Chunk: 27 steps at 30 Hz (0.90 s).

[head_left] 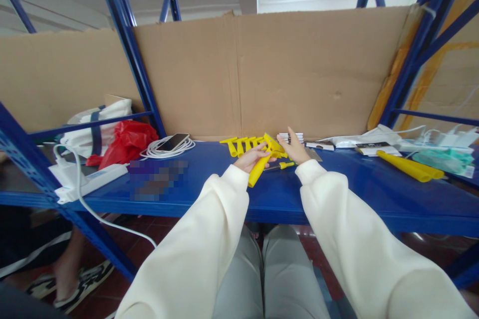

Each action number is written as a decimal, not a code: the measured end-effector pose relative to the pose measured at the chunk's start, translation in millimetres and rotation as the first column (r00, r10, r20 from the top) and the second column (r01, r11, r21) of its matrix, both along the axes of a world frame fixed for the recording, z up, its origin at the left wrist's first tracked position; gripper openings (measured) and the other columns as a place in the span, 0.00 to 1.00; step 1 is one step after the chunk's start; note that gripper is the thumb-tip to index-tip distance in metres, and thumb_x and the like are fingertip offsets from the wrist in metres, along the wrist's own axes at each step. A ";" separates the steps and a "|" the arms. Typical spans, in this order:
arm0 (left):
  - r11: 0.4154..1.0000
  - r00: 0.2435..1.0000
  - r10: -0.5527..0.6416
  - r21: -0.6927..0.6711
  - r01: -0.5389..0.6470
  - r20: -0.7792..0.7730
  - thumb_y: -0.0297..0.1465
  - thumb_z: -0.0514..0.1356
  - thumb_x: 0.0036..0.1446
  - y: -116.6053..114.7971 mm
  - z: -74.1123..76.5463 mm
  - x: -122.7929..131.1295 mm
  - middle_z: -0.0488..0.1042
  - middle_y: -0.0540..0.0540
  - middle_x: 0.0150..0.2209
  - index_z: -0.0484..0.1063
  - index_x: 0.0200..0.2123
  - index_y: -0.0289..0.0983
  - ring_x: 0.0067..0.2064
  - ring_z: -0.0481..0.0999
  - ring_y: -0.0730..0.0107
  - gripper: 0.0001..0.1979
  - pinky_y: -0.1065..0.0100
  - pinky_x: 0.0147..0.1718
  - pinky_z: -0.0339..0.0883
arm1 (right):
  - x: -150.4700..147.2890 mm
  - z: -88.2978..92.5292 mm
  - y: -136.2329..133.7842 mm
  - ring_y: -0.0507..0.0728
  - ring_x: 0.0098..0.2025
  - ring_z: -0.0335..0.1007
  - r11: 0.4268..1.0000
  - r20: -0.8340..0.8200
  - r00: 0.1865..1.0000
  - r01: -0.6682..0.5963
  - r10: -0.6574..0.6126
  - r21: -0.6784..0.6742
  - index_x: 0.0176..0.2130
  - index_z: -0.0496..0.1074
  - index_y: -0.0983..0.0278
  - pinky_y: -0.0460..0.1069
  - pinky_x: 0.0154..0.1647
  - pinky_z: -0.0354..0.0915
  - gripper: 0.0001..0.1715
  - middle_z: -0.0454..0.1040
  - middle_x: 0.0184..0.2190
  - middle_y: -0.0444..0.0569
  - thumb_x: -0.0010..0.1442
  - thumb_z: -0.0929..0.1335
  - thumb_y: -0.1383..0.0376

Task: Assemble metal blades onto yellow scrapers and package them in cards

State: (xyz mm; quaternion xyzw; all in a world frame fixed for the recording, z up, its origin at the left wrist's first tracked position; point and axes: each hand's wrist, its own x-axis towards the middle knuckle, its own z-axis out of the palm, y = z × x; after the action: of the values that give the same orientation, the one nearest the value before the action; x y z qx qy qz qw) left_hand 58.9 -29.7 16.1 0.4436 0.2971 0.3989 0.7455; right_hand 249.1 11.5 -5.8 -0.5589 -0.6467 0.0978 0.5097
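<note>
My left hand (251, 158) is closed around the handle of a yellow plastic scraper (262, 163), whose head points up and right. My right hand (295, 148) hovers just to the right of the scraper's head with fingers stretched out and apart, holding nothing. Behind the hands a row of several yellow scrapers (243, 143) lies on the blue shelf (209, 184). A small yellow piece (286, 165) rests on the shelf below my right hand. A stack of small white packets (291, 136) sits right behind my right hand.
A cardboard wall (262, 70) backs the shelf. To the left lie a phone on a coiled white cable (170, 145), a red bag (125, 142) and a white power strip (88, 179). To the right lie yellow handles (409, 167), white packets (368, 147) and a green bag (443, 159). Another person's foot (75, 279) is lower left.
</note>
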 end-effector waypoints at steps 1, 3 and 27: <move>1.000 1.000 0.009 -0.004 -0.009 -0.005 0.16 0.60 0.59 -0.4 0.7 0.1 0.78 0.38 0.51 0.58 0.71 0.47 0.36 0.84 0.67 0.40 0.77 0.22 0.67 | 4.6 1.4 0.2 0.70 0.75 0.48 0.999 0.019 0.999 0.045 -0.045 -0.002 0.70 0.60 0.63 0.72 0.74 0.40 0.44 0.56 0.73 0.62 0.64 0.66 0.45; 0.999 0.999 0.042 -0.014 -0.042 -0.012 0.15 0.58 0.59 -1.9 2.4 0.8 0.77 0.38 0.53 0.57 0.71 0.46 0.35 0.84 0.68 0.40 0.77 0.21 0.66 | 16.2 4.2 -1.4 0.72 0.74 0.49 0.987 0.099 0.983 0.156 -0.152 -0.032 0.67 0.65 0.64 0.76 0.72 0.40 0.38 0.59 0.72 0.63 0.63 0.68 0.53; 0.981 0.983 0.183 -0.078 -0.180 0.030 0.16 0.56 0.60 2.5 -0.6 0.9 0.76 0.42 0.52 0.54 0.69 0.51 0.29 0.78 0.77 0.38 0.80 0.20 0.62 | 46.5 23.0 -26.4 0.57 0.34 0.79 0.782 -0.016 0.872 -0.446 0.489 -0.435 0.30 0.81 0.62 0.52 0.42 0.75 0.12 0.82 0.30 0.46 0.42 0.79 0.64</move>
State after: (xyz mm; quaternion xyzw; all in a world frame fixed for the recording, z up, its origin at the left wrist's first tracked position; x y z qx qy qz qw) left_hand 59.8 -27.3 15.6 0.3789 0.3371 0.4620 0.7276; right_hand 295.6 -14.9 17.2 -0.4823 -0.7518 0.3321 0.3031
